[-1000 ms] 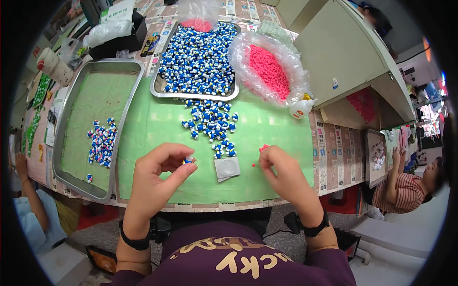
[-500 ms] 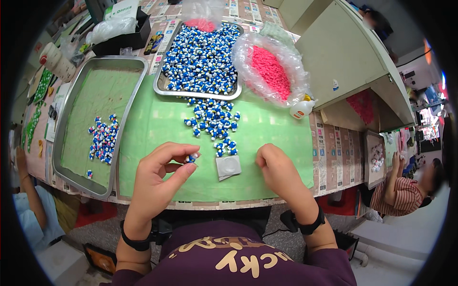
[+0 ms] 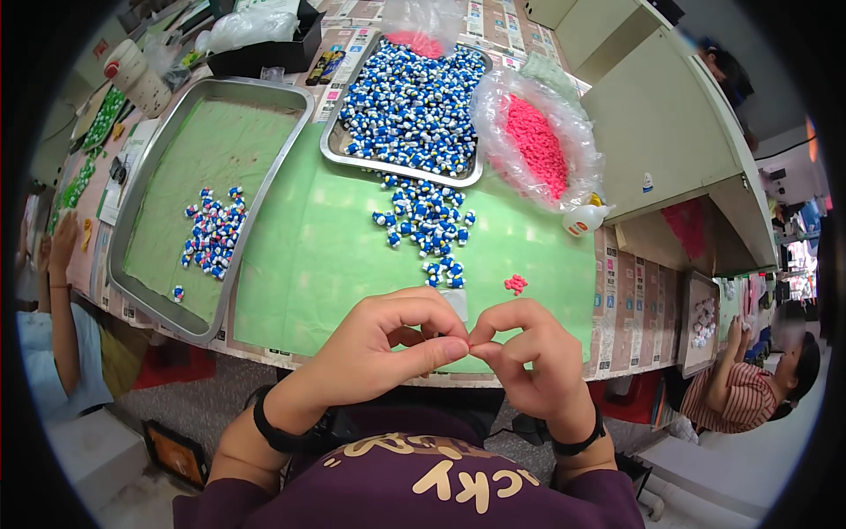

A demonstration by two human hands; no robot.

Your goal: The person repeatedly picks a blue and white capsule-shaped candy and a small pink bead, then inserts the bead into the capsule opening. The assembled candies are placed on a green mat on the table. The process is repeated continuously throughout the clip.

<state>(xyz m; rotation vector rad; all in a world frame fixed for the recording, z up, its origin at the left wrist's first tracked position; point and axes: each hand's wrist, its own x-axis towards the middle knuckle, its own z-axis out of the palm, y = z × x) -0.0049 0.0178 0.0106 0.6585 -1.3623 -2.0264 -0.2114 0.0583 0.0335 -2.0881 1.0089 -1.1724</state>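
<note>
In front of my chest the fingertips of both hands meet in a pinch. My left hand (image 3: 397, 344) is closed; the small blue-and-white figure it held a moment earlier is hidden behind its fingers. My right hand (image 3: 536, 357) pinches at the same spot, and whatever lies between its thumb and forefinger cannot be made out. Just beyond the hands lies a small pale square pad (image 3: 456, 301), partly covered by them. A little pile of pink pieces (image 3: 516, 284) rests on the green mat (image 3: 308, 229), past my right hand. Loose blue-and-white figures (image 3: 427, 216) trail from the pad toward the far tray.
A metal tray (image 3: 401, 167) heaped with figures stands at the back. Beside it lies an open plastic bag of pink pieces (image 3: 539, 145), with a white bottle (image 3: 586, 220). The left tray (image 3: 295, 132) holds figures with pink parts. A cabinet (image 3: 679, 132) stands right.
My left hand has moved right, and my right hand has turned to meet it at the fingertips. The pink pile, earlier hidden by my right hand, now shows. The whole view has shifted slightly.
</note>
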